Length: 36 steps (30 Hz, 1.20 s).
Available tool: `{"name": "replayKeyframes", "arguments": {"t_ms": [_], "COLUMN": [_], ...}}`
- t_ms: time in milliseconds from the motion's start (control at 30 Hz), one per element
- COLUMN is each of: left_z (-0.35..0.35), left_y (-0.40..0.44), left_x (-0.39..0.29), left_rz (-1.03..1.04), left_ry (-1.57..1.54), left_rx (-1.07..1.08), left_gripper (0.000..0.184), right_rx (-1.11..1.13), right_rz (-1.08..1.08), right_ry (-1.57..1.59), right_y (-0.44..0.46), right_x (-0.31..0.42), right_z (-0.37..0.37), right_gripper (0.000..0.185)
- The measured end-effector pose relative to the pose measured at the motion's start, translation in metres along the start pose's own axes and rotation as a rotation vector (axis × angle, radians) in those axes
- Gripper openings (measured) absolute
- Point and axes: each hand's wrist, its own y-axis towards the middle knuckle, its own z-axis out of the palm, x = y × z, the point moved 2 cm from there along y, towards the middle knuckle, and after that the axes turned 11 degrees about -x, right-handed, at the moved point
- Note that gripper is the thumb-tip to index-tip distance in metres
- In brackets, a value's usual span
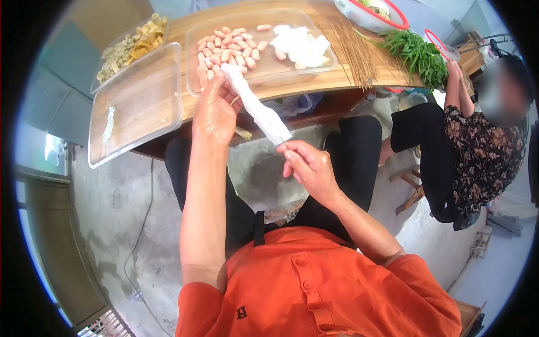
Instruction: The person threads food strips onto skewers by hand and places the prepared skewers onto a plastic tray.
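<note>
Pinches thin skewer (284, 144) beneath white strip (254, 105) in right hand (313, 170); grips strip's far end, forward-left, in left hand (216, 115).

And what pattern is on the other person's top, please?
The top has pale flowers on black; head view.

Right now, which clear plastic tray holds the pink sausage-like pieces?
The rightmost clear plastic tray: it alone holds pink pieces, beside a white, crumpled heap.

Left hand (220, 109) farther forward, right hand (307, 167) pinching.
</note>
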Motion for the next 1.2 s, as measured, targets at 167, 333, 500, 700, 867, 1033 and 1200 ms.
{"name": "replayKeyframes", "arguments": {"t_ms": [167,333,500,700,867,1033,1200], "left_z": [-0.005,-0.027,-0.026,-0.02,-0.017,-0.027,-0.034], "left_y": [-0.022,-0.077,-0.127,-0.136,-0.141,-0.145,-0.145], "left_x": [0.002,0.027,0.053,0.05,0.044,0.033,0.025], "left_rz": [0.075,0.165,0.098,0.047,0.068,0.117,0.175], "left_ry": [0.045,0.467,0.606,0.555,0.507,0.51,0.599], "left_rx": [-0.072,-0.017,0.072,0.098,0.052,-0.002,0.0], "left_gripper": [0.026,0.02,0.014,0.017,0.019,0.023,0.019], "right_rx": [0.037,-0.003,-0.1,-0.01,0.043,0.035,0.108], "right_rz": [0.135,0.164,0.161,0.298,0.306,0.136,0.163], "right_ry": [0.184,0.5,0.682,0.673,0.667,0.641,0.61], "right_y": [0.004,0.018,0.035,0.038,0.04,0.04,0.035], "right_x": [0.005,0.008,0.008,0.014,0.016,0.018,0.019], "right_z": [0.001,0.012,0.029,0.041,0.045,0.052,0.058], "right_gripper": [0.021,0.022,0.024,0.024,0.023,0.016,0.018]}}
